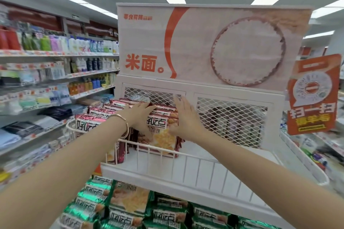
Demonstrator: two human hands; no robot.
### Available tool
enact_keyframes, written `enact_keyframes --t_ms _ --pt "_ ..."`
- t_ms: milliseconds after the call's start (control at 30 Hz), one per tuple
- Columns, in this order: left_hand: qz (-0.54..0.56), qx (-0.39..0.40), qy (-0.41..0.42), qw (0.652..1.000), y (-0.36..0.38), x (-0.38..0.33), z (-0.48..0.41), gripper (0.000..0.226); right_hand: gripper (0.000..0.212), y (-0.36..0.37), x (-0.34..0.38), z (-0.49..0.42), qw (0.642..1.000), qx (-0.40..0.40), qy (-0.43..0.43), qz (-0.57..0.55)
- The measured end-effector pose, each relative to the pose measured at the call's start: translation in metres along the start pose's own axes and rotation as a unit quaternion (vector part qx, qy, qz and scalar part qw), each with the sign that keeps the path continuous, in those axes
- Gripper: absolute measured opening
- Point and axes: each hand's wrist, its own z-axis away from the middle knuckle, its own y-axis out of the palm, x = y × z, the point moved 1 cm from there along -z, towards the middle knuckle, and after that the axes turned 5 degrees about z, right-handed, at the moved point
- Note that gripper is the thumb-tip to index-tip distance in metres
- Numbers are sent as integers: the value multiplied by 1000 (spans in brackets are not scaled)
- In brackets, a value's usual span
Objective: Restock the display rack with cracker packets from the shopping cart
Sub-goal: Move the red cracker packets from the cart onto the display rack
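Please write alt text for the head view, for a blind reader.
A left hand and a right hand press a row of red cracker packets together on the white display rack's upper shelf; green packets lie on the shelf below.

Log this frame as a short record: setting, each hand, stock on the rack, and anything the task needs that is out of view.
setting: shop aisle, white display rack under a large sign
left hand: flat on top of the red cracker packets, bracelet on the wrist
right hand: fingers straight, palm against the right side of the stack
top shelf: red packets at the left, right part bare
below: green packets
shopping cart: not in view
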Motion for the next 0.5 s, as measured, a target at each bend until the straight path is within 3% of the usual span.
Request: enact_keyframes --t_ms 133,300,400,500 --pt "-17 -19 -3 1000 1 -2 1 126 103 11 0 -2 988 119 -43 82" --pt "33 -11 26 999 -1 1 6 123 102 2 2 4 986 123 -44 103" --pt "161 -14 56 985 -17 11 21 96 87 -9 10 7 990 63 -46 121" --pt "243 -99 42 964 -30 38 44 54 66 -20 33 11 993 -37 -59 94"
